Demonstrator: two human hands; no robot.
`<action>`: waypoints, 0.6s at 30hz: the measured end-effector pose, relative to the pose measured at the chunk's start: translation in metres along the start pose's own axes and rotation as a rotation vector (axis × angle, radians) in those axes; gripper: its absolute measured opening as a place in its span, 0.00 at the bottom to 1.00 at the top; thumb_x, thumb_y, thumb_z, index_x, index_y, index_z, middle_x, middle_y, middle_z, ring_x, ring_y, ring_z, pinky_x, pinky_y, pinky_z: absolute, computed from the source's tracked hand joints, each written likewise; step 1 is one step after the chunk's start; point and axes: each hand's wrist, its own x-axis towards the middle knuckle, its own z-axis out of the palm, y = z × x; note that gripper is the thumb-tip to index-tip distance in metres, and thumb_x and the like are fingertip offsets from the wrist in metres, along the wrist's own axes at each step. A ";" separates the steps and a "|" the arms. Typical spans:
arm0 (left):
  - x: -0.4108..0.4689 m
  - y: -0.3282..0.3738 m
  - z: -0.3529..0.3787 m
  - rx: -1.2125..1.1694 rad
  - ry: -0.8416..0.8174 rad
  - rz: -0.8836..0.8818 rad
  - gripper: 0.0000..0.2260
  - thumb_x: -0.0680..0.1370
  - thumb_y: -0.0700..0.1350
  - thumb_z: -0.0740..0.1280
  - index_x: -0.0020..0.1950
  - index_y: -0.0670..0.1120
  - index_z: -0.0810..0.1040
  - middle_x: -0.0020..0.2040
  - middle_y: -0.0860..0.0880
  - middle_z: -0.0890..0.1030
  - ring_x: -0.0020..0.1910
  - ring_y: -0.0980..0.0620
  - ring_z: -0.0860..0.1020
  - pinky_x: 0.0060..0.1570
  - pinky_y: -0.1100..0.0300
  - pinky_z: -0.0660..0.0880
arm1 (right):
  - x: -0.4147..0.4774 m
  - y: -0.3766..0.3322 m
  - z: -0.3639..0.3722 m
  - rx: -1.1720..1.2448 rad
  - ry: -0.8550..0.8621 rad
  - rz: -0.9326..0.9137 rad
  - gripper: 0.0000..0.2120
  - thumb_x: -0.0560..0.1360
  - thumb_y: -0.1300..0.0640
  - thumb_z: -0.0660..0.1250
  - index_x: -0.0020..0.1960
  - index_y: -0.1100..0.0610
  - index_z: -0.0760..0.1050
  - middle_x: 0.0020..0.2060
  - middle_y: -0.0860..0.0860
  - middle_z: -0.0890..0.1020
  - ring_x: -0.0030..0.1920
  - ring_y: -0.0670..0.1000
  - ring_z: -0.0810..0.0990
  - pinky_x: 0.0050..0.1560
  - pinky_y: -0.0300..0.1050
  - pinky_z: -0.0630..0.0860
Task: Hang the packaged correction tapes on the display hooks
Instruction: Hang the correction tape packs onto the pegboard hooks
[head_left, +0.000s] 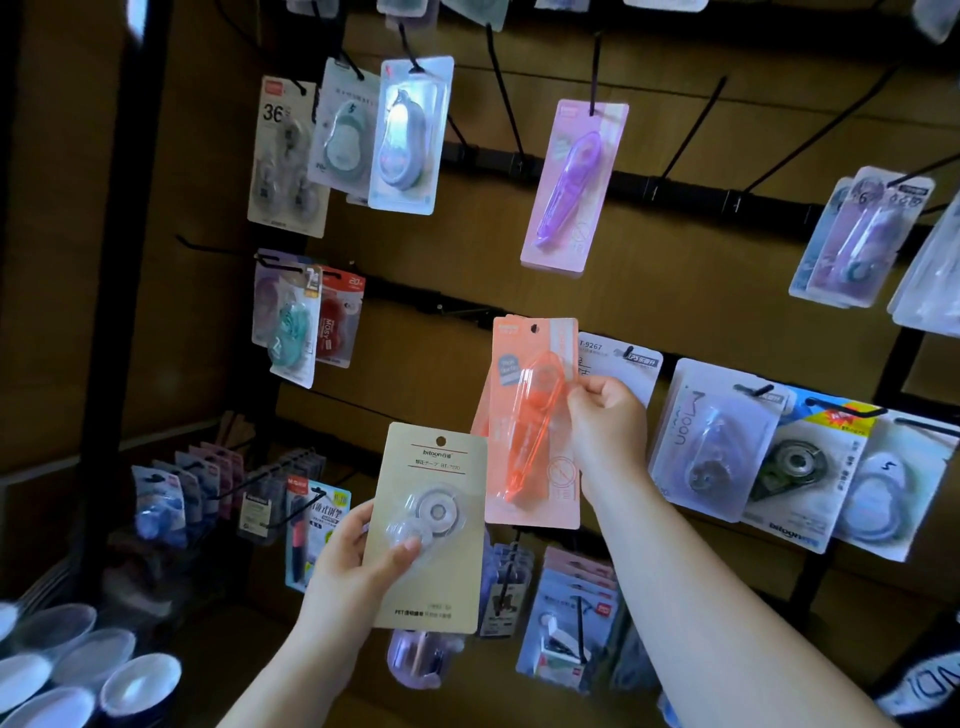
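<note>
My left hand (358, 561) grips a beige carded correction tape (431, 525) with a clear round dispenser, held upright low in the middle. My right hand (605, 415) pinches the right edge of an orange-pink carded pen-style correction tape (532, 426), raised in front of the middle rail; more pink cards seem stacked behind it. Its hang hole is at the top, just below the black rail (467, 306), and no hook passes through it. A purple pen-style pack (574, 182) hangs on a hook above.
Black hooks (691, 130) jut from rails on a brown backboard. Packs hang at upper left (410, 135), middle left (296, 322), right (722, 441) and far right (862, 234). Lower rows hold more packs (571, 613). Round lidded cups (140, 680) sit at bottom left.
</note>
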 end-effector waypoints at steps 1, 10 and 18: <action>0.000 0.000 0.000 -0.002 -0.001 -0.003 0.11 0.73 0.39 0.67 0.46 0.55 0.72 0.43 0.49 0.80 0.42 0.48 0.79 0.35 0.56 0.75 | 0.000 -0.001 0.000 0.001 0.000 0.003 0.08 0.78 0.60 0.58 0.53 0.59 0.75 0.33 0.44 0.74 0.32 0.40 0.71 0.22 0.24 0.65; 0.002 -0.005 -0.003 0.002 -0.004 -0.020 0.11 0.73 0.40 0.67 0.51 0.53 0.72 0.45 0.48 0.81 0.44 0.46 0.80 0.36 0.56 0.76 | 0.005 0.001 0.002 -0.069 0.004 0.008 0.10 0.77 0.62 0.58 0.54 0.62 0.76 0.40 0.50 0.76 0.33 0.41 0.71 0.30 0.34 0.65; 0.005 -0.001 -0.008 -0.011 0.017 -0.005 0.11 0.74 0.39 0.67 0.46 0.55 0.72 0.46 0.48 0.80 0.44 0.47 0.79 0.38 0.55 0.77 | 0.018 0.006 0.013 -0.147 0.032 0.028 0.11 0.78 0.61 0.58 0.55 0.61 0.76 0.39 0.51 0.76 0.31 0.42 0.69 0.28 0.36 0.64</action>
